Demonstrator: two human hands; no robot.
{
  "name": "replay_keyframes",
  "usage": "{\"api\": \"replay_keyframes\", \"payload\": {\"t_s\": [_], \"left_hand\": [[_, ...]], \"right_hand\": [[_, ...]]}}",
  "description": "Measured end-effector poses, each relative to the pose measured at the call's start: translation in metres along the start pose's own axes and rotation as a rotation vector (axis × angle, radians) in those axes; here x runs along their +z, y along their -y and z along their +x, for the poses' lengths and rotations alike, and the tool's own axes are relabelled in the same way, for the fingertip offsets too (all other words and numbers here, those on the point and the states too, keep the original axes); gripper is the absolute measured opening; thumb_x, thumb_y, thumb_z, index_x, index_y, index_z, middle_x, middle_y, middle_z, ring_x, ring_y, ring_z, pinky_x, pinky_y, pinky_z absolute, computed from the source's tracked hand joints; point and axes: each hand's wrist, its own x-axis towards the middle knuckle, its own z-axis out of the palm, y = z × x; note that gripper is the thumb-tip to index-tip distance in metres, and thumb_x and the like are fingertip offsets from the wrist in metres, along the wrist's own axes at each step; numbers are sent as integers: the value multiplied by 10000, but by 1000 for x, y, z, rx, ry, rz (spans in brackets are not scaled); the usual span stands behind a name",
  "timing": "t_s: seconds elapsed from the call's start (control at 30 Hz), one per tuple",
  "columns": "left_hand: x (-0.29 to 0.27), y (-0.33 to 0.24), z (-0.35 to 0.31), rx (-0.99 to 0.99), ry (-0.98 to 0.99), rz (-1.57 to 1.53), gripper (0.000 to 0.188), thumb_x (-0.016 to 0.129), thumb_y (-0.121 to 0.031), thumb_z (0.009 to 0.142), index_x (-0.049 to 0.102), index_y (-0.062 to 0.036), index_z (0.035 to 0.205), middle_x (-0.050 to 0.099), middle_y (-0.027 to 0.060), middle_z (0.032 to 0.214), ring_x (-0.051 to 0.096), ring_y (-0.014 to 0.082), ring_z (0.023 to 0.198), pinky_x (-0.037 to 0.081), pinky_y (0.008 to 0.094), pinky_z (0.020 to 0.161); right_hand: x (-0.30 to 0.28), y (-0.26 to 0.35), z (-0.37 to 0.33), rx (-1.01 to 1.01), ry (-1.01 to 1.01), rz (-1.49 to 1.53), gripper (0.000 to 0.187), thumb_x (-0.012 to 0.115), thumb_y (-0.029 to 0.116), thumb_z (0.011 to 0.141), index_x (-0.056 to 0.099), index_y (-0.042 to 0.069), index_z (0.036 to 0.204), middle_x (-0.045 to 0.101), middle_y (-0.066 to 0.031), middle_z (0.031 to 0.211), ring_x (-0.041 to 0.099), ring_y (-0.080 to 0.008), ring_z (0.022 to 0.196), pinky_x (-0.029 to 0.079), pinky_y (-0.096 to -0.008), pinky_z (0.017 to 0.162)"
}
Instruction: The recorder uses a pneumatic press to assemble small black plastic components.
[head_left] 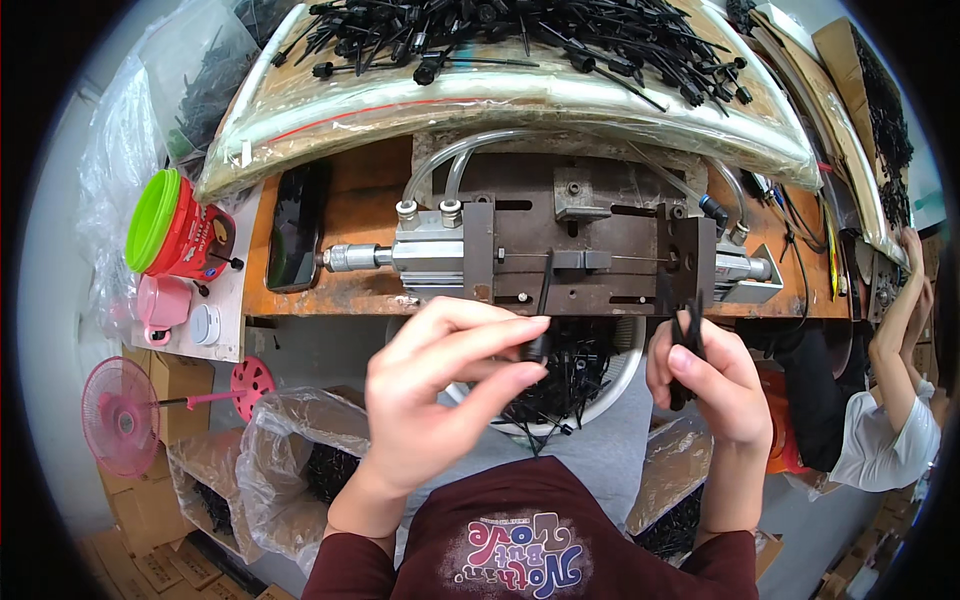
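My left hand (425,385) pinches a black plastic piece (538,346) between thumb and fingers. Its thick head sits at the fingertips and its thin stem points up toward the metal fixture (572,285). My right hand (715,380) is closed round several similar black stemmed pieces (690,345), just in front of the fixture's right end. Small grey blocks (583,260) sit in the middle of the fixture, with thin metal pins on either side. Below my hands, a white tub (632,372) at my lap holds many black pieces (565,390).
A tray (500,118) wrapped in plastic, heaped with black pieces, stands behind the fixture. Air cylinders (430,250) and clear hoses (430,160) flank it. At left are a phone (297,225), a red bucket (185,235) and a pink fan (122,415). Another person (890,435) works at right.
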Motion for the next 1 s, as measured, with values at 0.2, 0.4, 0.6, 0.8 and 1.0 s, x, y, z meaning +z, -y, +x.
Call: {"api": "replay_keyframes", "payload": {"t_s": [0.2, 0.4, 0.6, 0.8, 1.0], "left_hand": [[29, 35, 1, 317, 91, 456, 317, 742, 44, 763, 665, 45, 1071, 607, 101, 951, 660, 217, 792, 546, 317, 679], [42, 46, 10, 424, 150, 842, 247, 748, -65, 743, 705, -18, 981, 651, 119, 1244, 692, 206, 802, 554, 299, 720], [44, 41, 17, 433, 179, 952, 229, 746, -70, 740, 712, -7, 958, 675, 117, 1200, 687, 212, 774, 547, 311, 739], [45, 39, 19, 420, 187, 951, 224, 751, -78, 739, 716, -6, 949, 678, 119, 1194, 689, 219, 779, 546, 314, 756], [44, 38, 19, 416, 189, 960, 228, 757, -81, 732, 718, -10, 946, 683, 113, 1185, 691, 219, 766, 549, 311, 740]], "right_hand": [[26, -5, -12, -182, -187, -51, 230, 523, 197, 956, 557, 11, 826, 538, -72, 847, 486, -134, 759, 391, -272, 717], [40, -18, -15, -237, -328, 164, 285, 505, 228, 974, 524, 3, 800, 472, -80, 823, 492, -152, 719, 391, -279, 678], [40, -29, -18, -202, -316, 220, 303, 496, 250, 988, 523, 7, 808, 486, -80, 814, 493, -144, 706, 399, -272, 655], [40, -34, -19, -171, -295, 270, 282, 468, 238, 1001, 527, 11, 846, 498, -76, 814, 490, -139, 705, 401, -269, 655], [42, -38, -16, -169, -348, 220, 280, 456, 239, 1010, 523, 13, 859, 494, -67, 817, 480, -130, 704, 399, -269, 658]]}}
